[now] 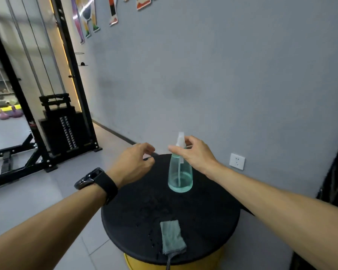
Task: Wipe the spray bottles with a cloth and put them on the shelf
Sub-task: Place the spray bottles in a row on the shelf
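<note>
Grey cloth [172,237] lies near the spray bottle [180,170] — perhaps damp.

Round black stool top [213,221] (yellow base), upright spray bottle [180,176] on it, folded cloth [172,237] near its front edge

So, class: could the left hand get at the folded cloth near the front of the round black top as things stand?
Probably yes. The left hand holds nothing, and the cloth lies uncovered at the near edge of the black top. The spray bottle stands farther back, out of the way.
</note>
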`<state>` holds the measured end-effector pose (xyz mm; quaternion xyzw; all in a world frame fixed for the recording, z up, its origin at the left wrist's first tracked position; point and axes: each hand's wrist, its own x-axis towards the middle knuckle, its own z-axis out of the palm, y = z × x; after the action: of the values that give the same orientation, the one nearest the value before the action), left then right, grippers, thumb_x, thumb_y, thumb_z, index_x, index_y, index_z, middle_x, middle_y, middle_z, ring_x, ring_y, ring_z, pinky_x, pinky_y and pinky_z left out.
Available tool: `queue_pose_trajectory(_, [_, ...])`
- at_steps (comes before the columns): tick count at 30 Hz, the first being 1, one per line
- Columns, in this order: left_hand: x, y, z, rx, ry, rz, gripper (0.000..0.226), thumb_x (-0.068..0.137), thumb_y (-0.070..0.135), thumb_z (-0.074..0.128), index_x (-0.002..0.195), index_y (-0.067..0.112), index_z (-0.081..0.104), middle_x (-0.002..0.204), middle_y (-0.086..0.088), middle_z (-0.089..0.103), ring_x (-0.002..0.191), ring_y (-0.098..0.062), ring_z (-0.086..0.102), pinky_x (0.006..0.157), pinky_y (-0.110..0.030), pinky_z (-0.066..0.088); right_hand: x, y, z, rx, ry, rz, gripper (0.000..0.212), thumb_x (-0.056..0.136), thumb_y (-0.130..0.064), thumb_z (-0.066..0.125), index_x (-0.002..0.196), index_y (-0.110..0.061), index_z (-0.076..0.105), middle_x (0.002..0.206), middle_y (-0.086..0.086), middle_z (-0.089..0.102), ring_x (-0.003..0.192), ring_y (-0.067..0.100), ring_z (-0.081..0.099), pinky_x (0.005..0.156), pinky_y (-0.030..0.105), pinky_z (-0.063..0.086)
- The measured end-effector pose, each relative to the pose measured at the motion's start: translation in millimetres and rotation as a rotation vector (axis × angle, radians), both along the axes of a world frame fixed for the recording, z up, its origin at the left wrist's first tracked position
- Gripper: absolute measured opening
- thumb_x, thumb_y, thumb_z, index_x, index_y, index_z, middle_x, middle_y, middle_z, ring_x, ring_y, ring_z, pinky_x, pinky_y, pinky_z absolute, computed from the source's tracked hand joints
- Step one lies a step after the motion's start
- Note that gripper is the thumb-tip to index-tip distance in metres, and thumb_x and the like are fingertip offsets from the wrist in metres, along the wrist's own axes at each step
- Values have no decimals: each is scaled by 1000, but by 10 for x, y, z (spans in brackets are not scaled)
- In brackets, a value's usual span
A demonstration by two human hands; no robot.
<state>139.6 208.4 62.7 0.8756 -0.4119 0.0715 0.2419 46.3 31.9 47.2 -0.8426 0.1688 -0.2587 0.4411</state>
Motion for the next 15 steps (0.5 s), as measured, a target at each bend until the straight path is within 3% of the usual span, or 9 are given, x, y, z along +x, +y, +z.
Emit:
queue_pose_trajectory(5, [-370,-286,265,5,-48,-94,37,96,26,56,132,18,57,129,-1,63,117,-16,59,100,-29,46,-493,-183,230,-47,-6,-65,57,77,-60,69,119,-23,58,110,-9,62,97,8,59,88,30,50])
queue_pose_trajectory(8, [-582,-467,402,30,-47,-169,37,96,26,56,133,21,55,128,2,63,117,-14,58,96,-23,44,-797,-295,346,-63,-19,-100,59,76,-62,68,118,-22,59,110,-10,63,98,9,60,90,34,51])
queue_pose_trajectory(15, [-1120,-890,631,1,-49,-308,36,96,27,56,132,25,54,126,6,63,117,-10,57,90,-18,38,-1496,-530,564,-79,-33,-190,57,72,-66,68,108,-23,63,102,-12,64,93,5,61,79,25,49])
